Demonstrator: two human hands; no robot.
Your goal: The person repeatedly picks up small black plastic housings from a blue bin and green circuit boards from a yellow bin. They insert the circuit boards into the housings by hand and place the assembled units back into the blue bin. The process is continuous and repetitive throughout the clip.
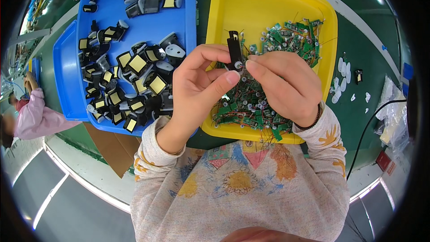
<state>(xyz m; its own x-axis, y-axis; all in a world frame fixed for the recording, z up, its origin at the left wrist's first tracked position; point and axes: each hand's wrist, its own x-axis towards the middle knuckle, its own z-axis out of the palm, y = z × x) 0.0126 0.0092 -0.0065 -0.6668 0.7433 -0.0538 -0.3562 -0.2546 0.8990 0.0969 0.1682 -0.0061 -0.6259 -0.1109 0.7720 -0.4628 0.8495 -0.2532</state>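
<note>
My left hand (199, 80) grips a narrow black plastic housing (234, 48) between thumb and fingers, its long end pointing away from me. A small round pale part (238, 65) shows at the housing's near end. Right beside that end, the thumb and index finger of my right hand (289, 83) are pinched together. Whatever sits between those fingertips is too small to make out. Both hands are above a yellow tray (244, 0) heaped with small green circuit boards (291, 40) that trail thin wires.
To the left a blue tray (105, 15) holds many black housings with cream pads (138, 63). White oval pieces (345, 69) and one black part (359, 76) lie on the green table at right, near a clear plastic bag (392, 107) and black cable. A co-worker's pink sleeve (42, 112) shows far left.
</note>
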